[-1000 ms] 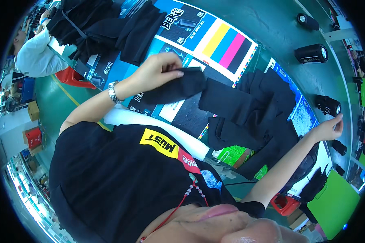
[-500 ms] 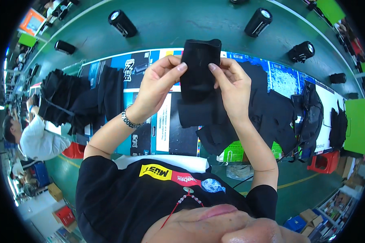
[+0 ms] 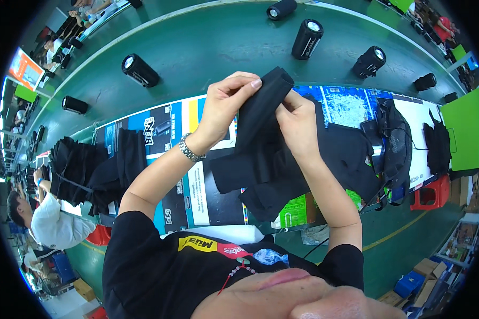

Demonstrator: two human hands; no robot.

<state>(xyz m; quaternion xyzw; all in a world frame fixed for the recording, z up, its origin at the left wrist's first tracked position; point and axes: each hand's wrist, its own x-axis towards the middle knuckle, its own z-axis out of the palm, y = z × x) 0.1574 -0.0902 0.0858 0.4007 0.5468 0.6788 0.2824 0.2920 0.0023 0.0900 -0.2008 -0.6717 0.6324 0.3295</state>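
A black fabric sleeve (image 3: 263,106), tube-like with its open end up and to the right, is held above the work table. My left hand (image 3: 230,103), with a metal watch at the wrist, pinches its upper left edge between thumb and fingers. On its right edge, near the open end, my right hand (image 3: 299,125) has its fingers closed. Below the hands lie flat black fabric pieces (image 3: 348,154), loosely overlapping; one strip (image 3: 234,173) sticks out to the left. Part of the pile is hidden by my right forearm.
Bundled black fabric (image 3: 74,167) lies at the table's left end. A black bag (image 3: 396,141) rests on the right side. Beyond, black cylindrical speakers (image 3: 140,70) stand or lie along a green surface (image 3: 213,48). A person in white (image 3: 58,220) sits at far left.
The sleeve has turned from upright to a slant, its open end now up and right. Both hands still grip it. The view has shifted, so the speakers appear farther left and lower.
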